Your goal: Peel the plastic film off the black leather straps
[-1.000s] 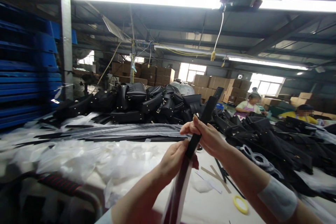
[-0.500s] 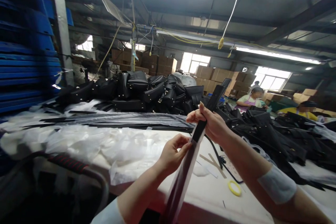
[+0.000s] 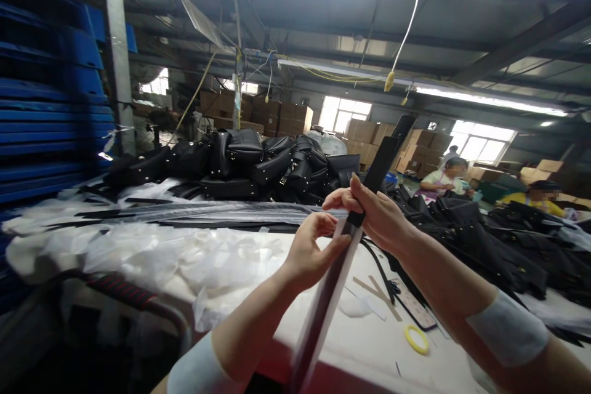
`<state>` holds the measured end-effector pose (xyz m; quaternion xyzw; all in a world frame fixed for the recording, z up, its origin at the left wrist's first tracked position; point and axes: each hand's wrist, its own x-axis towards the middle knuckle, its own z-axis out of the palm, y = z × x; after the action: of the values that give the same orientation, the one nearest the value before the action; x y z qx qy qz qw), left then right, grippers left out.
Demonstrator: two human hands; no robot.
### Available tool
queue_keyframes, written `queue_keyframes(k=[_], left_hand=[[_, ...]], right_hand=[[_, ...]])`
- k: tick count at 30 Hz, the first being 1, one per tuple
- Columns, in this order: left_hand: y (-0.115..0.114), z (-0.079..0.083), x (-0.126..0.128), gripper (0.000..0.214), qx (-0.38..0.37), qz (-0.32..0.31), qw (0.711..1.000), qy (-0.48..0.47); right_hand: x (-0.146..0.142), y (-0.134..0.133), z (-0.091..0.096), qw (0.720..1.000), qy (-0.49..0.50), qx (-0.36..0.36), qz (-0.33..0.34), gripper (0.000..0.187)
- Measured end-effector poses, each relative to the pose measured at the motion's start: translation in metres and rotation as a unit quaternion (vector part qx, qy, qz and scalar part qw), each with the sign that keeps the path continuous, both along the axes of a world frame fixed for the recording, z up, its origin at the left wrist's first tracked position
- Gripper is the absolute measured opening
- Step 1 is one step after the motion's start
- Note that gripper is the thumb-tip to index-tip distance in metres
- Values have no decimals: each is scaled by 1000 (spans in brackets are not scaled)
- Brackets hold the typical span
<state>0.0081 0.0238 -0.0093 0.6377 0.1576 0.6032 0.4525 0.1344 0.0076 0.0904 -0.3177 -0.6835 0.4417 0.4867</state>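
A long black strap (image 3: 382, 163) runs from the bottom middle of the view up to the right, its lower length inside a clear plastic sleeve (image 3: 323, 314). My right hand (image 3: 376, 215) is closed round the strap where the bare black part begins. My left hand (image 3: 311, 252) pinches the upper end of the plastic sleeve just below, thumb and fingers on the strap. Both hands are held above the white worktable (image 3: 369, 345).
A heap of black bags (image 3: 258, 163) lies at the back, with more black pieces (image 3: 484, 240) at the right. Crumpled clear plastic (image 3: 138, 252) covers the table's left. A yellow tape ring (image 3: 417, 339) and thin strips lie near the right. Two people work far right. Blue pallets stand left.
The strap has risen and its bare black end sticks out further above my right hand. My left hand has slid up the sleeve closer to my right hand. The camera tilted slightly.
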Motion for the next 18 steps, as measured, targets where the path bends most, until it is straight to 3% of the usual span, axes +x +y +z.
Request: queue_keyframes(k=[4, 6, 9, 13, 15, 18], left_hand=[[-2, -6, 3, 61, -106, -225, 968, 20], [-4, -10, 4, 62, -137, -278, 950, 44], [-4, -13, 6, 61, -155, -258, 953, 42], [0, -10, 13, 62, -139, -229, 963, 32], [1, -4, 16, 62, -129, -217, 968, 20], [1, 5, 17, 62, -116, -198, 973, 7]], right_hand=[[-2, -2, -4, 1000, -22, 10, 4, 63], [2, 2, -4, 1000, -16, -2, 14, 60], [16, 14, 13, 998, 65, -18, -14, 48], [32, 26, 44, 978, 147, 75, -131, 41], [31, 27, 48, 974, 133, 106, -151, 42], [21, 23, 36, 984, 92, 93, -119, 43]])
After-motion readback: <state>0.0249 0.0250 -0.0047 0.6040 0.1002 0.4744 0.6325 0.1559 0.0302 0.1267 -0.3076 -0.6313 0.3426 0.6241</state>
